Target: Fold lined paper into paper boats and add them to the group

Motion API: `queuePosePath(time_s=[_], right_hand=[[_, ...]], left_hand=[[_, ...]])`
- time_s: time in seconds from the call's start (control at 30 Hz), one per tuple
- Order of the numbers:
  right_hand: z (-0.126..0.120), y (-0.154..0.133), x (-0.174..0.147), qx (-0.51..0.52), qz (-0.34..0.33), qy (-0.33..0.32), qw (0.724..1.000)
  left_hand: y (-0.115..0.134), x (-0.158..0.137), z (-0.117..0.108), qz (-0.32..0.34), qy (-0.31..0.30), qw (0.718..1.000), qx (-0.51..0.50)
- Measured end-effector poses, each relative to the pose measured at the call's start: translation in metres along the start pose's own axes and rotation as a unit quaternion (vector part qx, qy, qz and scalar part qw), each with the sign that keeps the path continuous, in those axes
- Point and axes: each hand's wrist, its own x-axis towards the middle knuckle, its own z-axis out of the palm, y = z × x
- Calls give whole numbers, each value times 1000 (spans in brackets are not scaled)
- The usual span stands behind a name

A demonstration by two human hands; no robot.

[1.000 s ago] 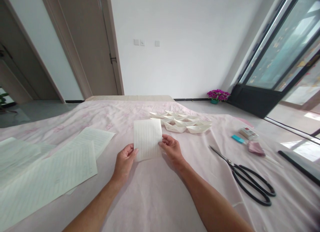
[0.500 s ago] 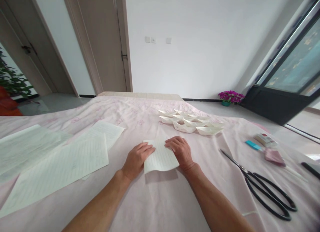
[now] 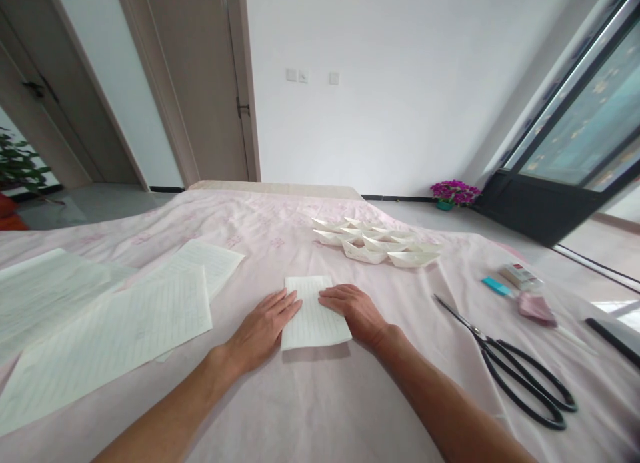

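Note:
A folded sheet of lined paper [image 3: 314, 320] lies before me on the pink cloth, its near edge lifted slightly. My left hand [image 3: 265, 322] rests on its left edge, fingers stretched out over the paper. On the opposite edge my right hand [image 3: 356, 310] lies with its fingers extended and flat, the tips touching the lines. Neither hand grips the sheet. Beyond them, several folded paper boats [image 3: 370, 243] stand close together in rows.
Loose lined sheets [image 3: 125, 323] overlap at the left. At right lie black-handled scissors [image 3: 493, 346], blades pointing away from me, a blue strip [image 3: 496, 286], a small box [image 3: 520, 275] and a pink cloth piece [image 3: 536, 308]. A dark object [image 3: 613, 340] sits at the far right.
Both hands have flattened on the paper, the right fingers uncurling and sliding toward me. More of the sheet's far edge shows now. The whole view has shifted slightly.

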Motion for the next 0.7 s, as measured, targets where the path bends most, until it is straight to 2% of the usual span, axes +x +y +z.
queuePosePath(time_s=[0.1,0.37,0.5,0.6,0.7], right_hand=[[-6,0,-9,6,-20,2,1000],[-18,-5,-19,81,17,1,997],[-20,-7,-17,112,82,-6,990],[-11,-5,-14,127,158,2,979],[1,-4,-8,137,233,16,963]], left_hand=[[1,-1,-3,11,-4,1000,-5],[18,-6,2,23,30,997,-71],[21,-3,2,-88,77,987,-112],[22,4,-1,-171,61,974,-136],[23,10,-5,-214,49,964,-152]])
